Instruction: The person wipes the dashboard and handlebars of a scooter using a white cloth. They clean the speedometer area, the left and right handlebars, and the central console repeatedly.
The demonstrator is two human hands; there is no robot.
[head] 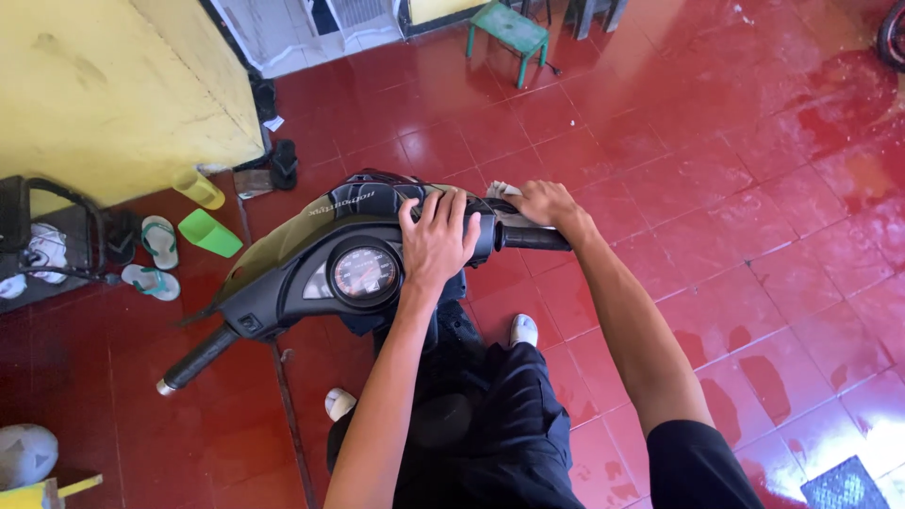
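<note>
Scooter (pixel 320 254) stands on wet red tiles (pixel 754 188) beneath us; our left hand (pixel 436 240) lies spread flat on its dash, our right hand (pixel 547 203) presses a rag (pixel 500 191) near the right grip (pixel 533 238). Leaning harder, we judge, could tip it or slip our feet.

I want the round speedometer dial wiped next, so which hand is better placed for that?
Probably the right hand: it holds the pale cloth by the right handlebar grip. The left hand lies flat beside the speedometer, closer, but without a cloth.
</note>
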